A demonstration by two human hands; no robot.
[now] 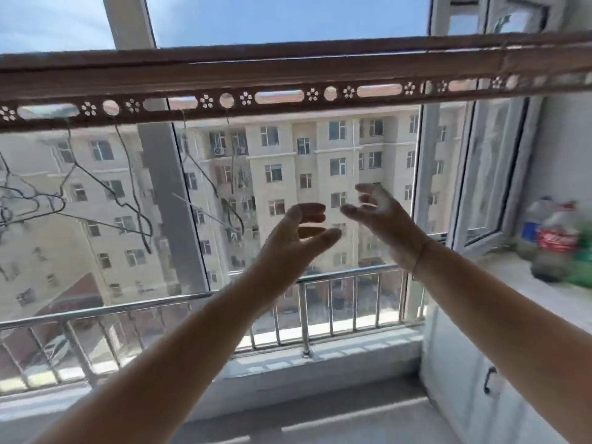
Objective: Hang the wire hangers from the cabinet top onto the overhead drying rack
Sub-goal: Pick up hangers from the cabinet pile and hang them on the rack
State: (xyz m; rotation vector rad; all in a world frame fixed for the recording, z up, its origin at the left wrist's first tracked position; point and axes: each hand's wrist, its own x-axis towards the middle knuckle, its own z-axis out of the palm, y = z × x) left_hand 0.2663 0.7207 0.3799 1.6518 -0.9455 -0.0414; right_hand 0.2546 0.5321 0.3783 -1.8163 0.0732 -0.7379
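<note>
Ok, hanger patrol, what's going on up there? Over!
Left hand and right hand: both open, empty, raised below the drying rack. Wire hangers hooked in rack holes, left side. Nothing blocking. Bottles on cabinet top.

Drying rack (288,78): brown overhead bar running across the window, slightly tilted up toward the right; lower strip punched with round holes, oblong slots and flower cut-outs.
Wire hangers (128,193): thin dark wire, several hooked into the holes on the rack's left part, hanging below it at differing angles, some overlapping; blurred, so the count is unclear.
Cabinet top (519,283): pale surface at right, beside the window.
</note>
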